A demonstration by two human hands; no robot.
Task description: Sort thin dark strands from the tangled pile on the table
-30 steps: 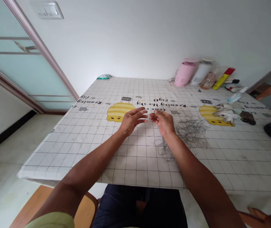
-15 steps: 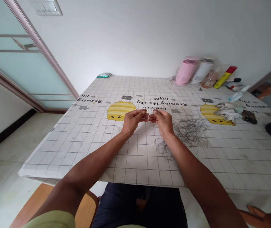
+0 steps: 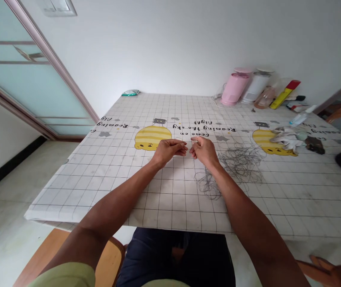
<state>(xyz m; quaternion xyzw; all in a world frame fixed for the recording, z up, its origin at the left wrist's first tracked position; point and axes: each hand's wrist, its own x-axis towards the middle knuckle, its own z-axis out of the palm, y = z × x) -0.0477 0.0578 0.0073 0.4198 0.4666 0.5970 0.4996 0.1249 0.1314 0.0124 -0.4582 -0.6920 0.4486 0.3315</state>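
Over the middle of the table, my left hand (image 3: pixel 168 152) and my right hand (image 3: pixel 204 151) face each other with a small gap between the fingertips. Thumb and fingers of the left are pinched together, and a very fine thread (image 3: pixel 178 138) curves faintly above them. The right is pinched too, its index finger bent; a thin pale line at its fingertips looks like thread, though its full course is too fine to follow. A loose tangle of dark thread (image 3: pixel 239 163) lies on the tablecloth beside and partly behind my right wrist.
The checked tablecloth (image 3: pixel 98 187) carries yellow bear prints. Toward the back right stand a pink cylinder (image 3: pixel 234 89), a white cylinder (image 3: pixel 255 87), bottles and a yellow-red box (image 3: pixel 285 95). A crumpled cloth (image 3: pixel 290 139) lies at right. A green packet (image 3: pixel 131 93) rests at the back left.
My right hand has turned slightly, its index finger lifting and bending while the other fingers curl lower. My left hand stays nearly in place. The view has shifted slightly.
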